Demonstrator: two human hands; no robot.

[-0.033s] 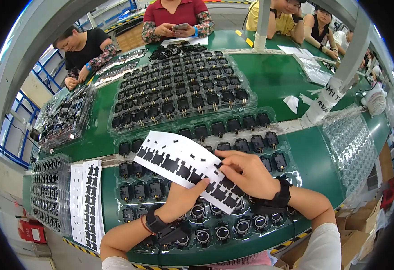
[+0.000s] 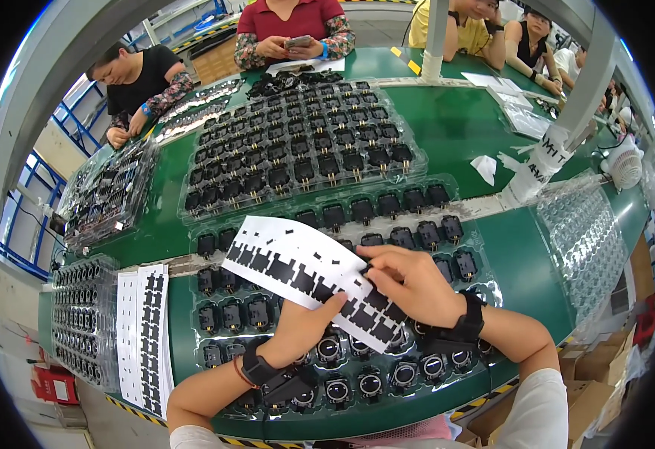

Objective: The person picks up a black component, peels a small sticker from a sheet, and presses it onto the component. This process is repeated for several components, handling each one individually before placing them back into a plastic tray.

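Observation:
My left hand (image 2: pixel 305 333) grips a white sticker sheet (image 2: pixel 267 228) from its near edge, thumb on top. Rows of black die-cut stickers run along the sheet, which bows slightly upward. Over its right part, my right hand (image 2: pixel 421 288) is closed with thumb and index finger pinched on a small black sticker (image 2: pixel 364 265) near the upper edge. Part of that piece is hidden by the fingers. Beneath both hands lies a clear plastic tray (image 2: pixel 490 262) of black square modules (image 2: pixel 259 313). Its nearer rows hold modules with round, ringed faces (image 2: pixel 370 384).
Farther back is a larger tray stack of black parts (image 2: pixel 279 178). To the left are more sticker sheets (image 2: pixel 129 329), a tray of round parts (image 2: pixel 80 322) and stacked trays (image 2: pixel 110 194). A clear empty tray (image 2: pixel 585 247), a taped post (image 2: pixel 534 168) and a small fan (image 2: pixel 626 166) are right. Other people sit opposite.
My right fingers have shifted very slightly at the sheet's upper edge, and the dark piece there shows a little more. The left hand keeps its hold.

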